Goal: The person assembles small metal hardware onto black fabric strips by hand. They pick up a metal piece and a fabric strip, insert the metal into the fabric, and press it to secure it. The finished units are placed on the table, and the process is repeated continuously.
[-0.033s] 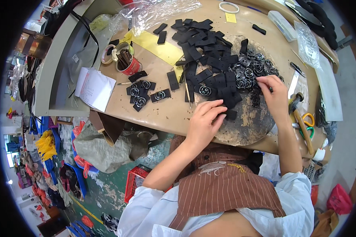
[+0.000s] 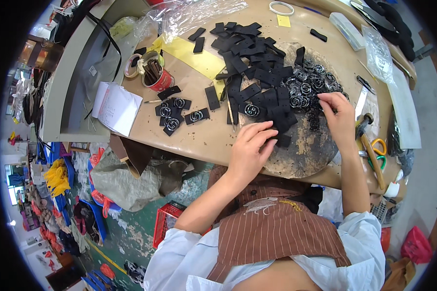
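My left hand (image 2: pixel 250 151) is at the near edge of the round worn block (image 2: pixel 298 162), its thumb and fingertips closed on the end of a small black strip (image 2: pixel 283 140). Farther right, my right hand (image 2: pixel 338 116) reaches into a heap of shiny dark metal ring ornaments (image 2: pixel 307 88), fingers curled in a pinch. What they grip there is hidden. Left of this heap lies a pile of flat black strips (image 2: pixel 257 72), some with punched holes. One strip by my left hand carries a ring ornament (image 2: pixel 251 110); several more like it lie in a group (image 2: pixel 172 116) farther left.
A red tin of brown sticks (image 2: pixel 161 81) and an open notepad (image 2: pixel 116 109) are on the left. A thin pointed tool (image 2: pixel 231 116) lies by the strips. At right are a hammer (image 2: pixel 374 160), scissors with orange and green handles (image 2: pixel 379 146) and a cutter (image 2: pixel 360 103).
My right hand has shifted very slightly to the right at the ornament heap. My left hand has hardly moved.
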`<state>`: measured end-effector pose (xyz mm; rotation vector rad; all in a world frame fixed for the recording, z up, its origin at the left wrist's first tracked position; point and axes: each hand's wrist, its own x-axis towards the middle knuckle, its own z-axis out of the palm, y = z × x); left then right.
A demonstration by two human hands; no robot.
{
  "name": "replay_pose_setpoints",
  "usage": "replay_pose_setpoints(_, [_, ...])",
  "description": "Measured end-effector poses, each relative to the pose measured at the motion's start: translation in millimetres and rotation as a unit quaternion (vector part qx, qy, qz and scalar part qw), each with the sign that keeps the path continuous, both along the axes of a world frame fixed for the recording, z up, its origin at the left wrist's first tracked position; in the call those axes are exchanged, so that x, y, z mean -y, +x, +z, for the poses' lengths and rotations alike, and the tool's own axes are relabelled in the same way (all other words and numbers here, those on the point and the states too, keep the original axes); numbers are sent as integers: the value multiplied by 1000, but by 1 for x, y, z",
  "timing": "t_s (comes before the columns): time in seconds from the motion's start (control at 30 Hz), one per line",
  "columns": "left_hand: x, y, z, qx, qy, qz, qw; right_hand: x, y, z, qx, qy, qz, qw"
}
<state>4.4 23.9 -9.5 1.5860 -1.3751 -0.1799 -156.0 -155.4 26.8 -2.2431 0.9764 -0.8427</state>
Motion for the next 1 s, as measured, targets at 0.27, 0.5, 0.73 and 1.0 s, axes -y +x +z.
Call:
replay_pose_setpoints(0.27, [-10, -13, 20, -116, 23, -23, 993, -12, -14, -3, 118, 85, -81, 986])
replay_pose_setpoints(0.5, [-12, -23, 22, -158, 64, -82, 982, -19, -11, -3, -28, -13, -44, 999])
replay_pose_setpoints(0.73, [-14, -18, 22, -285, 120, -112, 944, -18, -17, 2, 26, 262, -82, 961])
replay_pose_setpoints(1.0, [-8, -13, 31, -736, 143, -175, 638, -93, 5, 29, 57, -94, 170, 979])
